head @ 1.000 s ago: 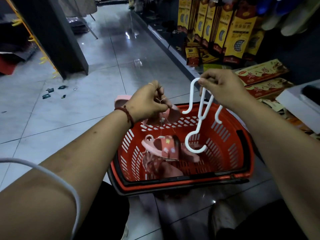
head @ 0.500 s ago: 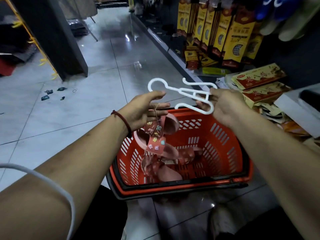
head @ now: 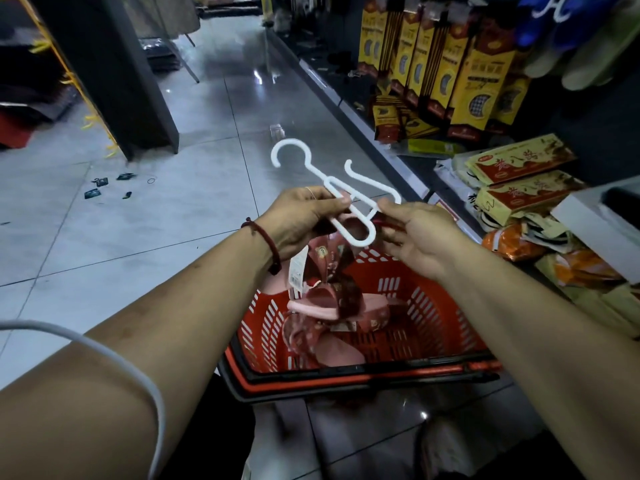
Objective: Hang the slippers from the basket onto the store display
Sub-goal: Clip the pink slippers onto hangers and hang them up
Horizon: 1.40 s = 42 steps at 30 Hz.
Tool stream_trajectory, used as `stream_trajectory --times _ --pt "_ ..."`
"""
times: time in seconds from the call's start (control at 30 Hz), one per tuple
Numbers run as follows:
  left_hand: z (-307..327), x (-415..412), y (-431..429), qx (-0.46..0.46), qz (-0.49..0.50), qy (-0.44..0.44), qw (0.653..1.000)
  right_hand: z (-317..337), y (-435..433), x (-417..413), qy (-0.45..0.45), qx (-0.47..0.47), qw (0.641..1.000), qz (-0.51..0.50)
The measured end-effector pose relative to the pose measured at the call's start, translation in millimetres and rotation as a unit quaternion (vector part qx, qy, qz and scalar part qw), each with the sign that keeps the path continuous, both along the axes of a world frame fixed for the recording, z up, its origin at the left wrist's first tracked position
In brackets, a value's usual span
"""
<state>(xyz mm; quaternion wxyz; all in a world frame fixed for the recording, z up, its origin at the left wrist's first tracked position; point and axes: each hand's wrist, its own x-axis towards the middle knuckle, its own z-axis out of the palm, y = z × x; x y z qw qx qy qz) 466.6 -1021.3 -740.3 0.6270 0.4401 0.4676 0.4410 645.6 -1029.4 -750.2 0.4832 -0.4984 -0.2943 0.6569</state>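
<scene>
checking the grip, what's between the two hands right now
In the head view, the white plastic hanger spans the gap between left hand and right hand, pinched by both.

Shop aisle, stocked shelves (head: 446,74), shopping basket (head: 398,372)

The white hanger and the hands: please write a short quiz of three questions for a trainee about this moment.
1. True or false: both hands touch the white hanger.
2. Where are the pink slippers? A. on the floor tiles B. hanging below the left hand, over the red basket C. on the display
3. The right hand holds the hanger at which end: the big hook or the opposite end?

Key: 1 true; 2 B; 3 the opposite end.
</scene>
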Motion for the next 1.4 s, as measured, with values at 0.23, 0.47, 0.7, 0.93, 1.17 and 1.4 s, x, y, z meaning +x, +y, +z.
stream_trajectory --times 0.23,0.47,0.7,0.93,1.17,1.4 --pt "8.6 -17.4 3.3 0.076 0.004 0.105 0.992 0.0 -4.5 19.4 -0.199 0.046 0.963 0.178" --pt "17.3 -26.2 0.9 0.113 -0.052 0.155 0.98 -29.5 -18.4 -17.0 -0.275 0.145 0.946 0.093" --pt "23.0 -28.3 2.0 0.11 -0.077 0.103 0.986 -40.2 -25.9 -54.8 -0.204 0.131 0.965 0.099" --pt "18.6 -38.7 -0.1 0.056 -0.139 0.136 0.979 -26.8 -11.4 -37.4 -0.235 0.2 0.951 -0.011" --pt "12.7 -51.3 -8.8 -0.076 -0.262 0.188 0.943 -4.7 13.7 -9.4 -0.277 0.209 0.934 -0.077" --pt "21.0 -48.0 -8.0 -0.019 -0.107 0.181 0.978 4.0 18.7 2.3 -0.36 0.253 0.894 -0.082"
